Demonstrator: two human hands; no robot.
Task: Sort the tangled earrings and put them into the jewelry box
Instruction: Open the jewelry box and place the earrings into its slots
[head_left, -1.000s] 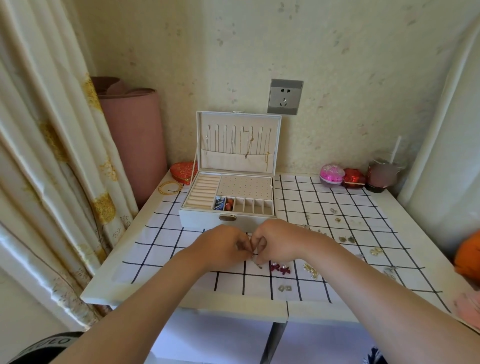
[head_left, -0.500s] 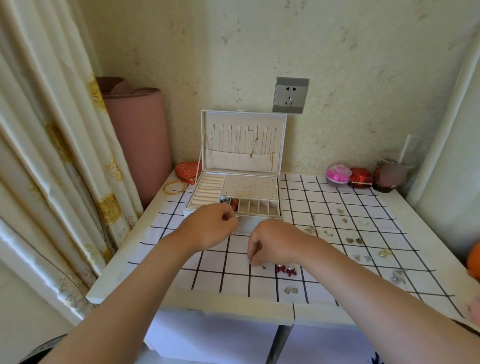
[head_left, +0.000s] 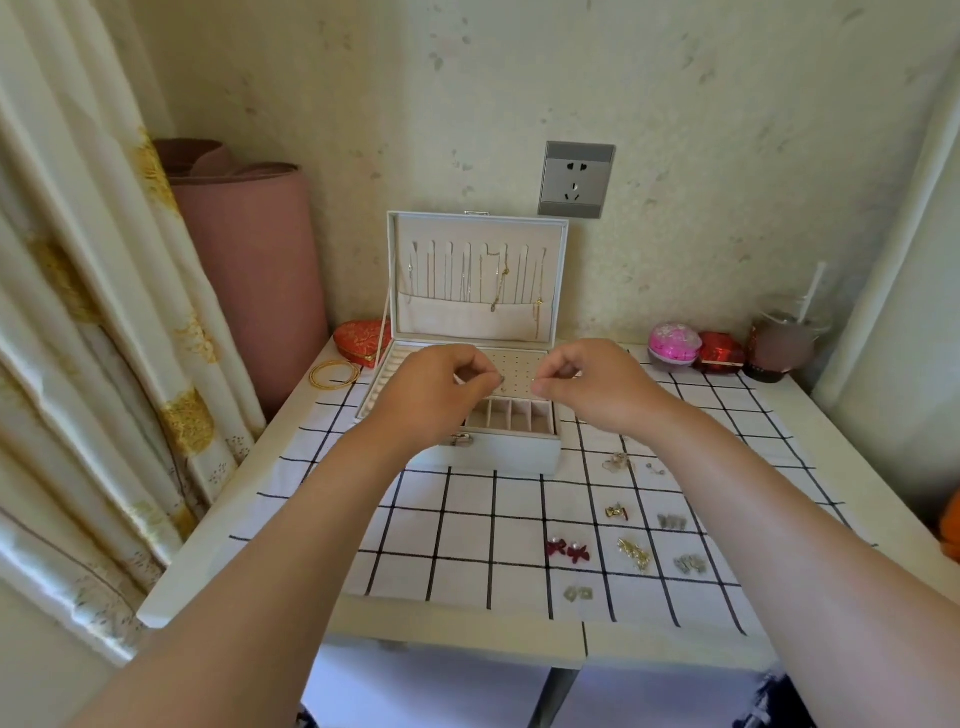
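Note:
The white jewelry box (head_left: 506, 452) stands open at the back middle of the table, its lid upright with thin chains hanging inside. Both hands hover over its perforated stud panel. My left hand (head_left: 436, 387) pinches a small earring (head_left: 501, 382) at its fingertips. My right hand (head_left: 587, 382) pinches something tiny between thumb and forefinger; it is too small to make out. Several earring pairs lie on the checked cloth at the right front, among them red bow earrings (head_left: 568, 550) and a gold pair (head_left: 635, 552).
A red heart-shaped box (head_left: 358, 339) and gold bangles (head_left: 335, 373) lie left of the jewelry box. A pink case (head_left: 674, 343), a red case (head_left: 719, 353) and a cup with a straw (head_left: 784, 340) stand at the back right. Curtains hang at the left.
Both hands have risen from the cloth near the front of the box and moved back over the box's stud panel, now apart, each pinching something small.

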